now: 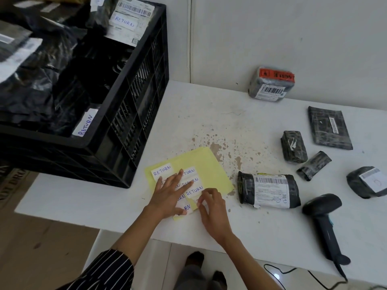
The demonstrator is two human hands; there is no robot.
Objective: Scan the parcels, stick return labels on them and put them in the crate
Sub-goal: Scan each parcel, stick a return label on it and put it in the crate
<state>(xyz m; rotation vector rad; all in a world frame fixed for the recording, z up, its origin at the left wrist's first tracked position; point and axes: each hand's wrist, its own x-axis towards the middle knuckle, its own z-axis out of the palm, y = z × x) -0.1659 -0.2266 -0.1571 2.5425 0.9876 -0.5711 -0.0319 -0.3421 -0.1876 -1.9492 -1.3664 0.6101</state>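
Labels (162, 170) half hidden under flat left hand (169, 192), right hand (210, 210) pinching one corner.

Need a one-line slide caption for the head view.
Left hand presses the yellow sheet while right hand pinches a RETURN label; parcels, scanner and crate nearby.

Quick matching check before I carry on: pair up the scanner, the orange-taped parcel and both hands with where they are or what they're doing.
1 scanner
2 orange-taped parcel
3 left hand
4 right hand

A flat on the yellow sheet
B by the wall
C pinches a label
D lying on the table, near right

Pairs: 1-D, 2-B, 3-A, 4-C
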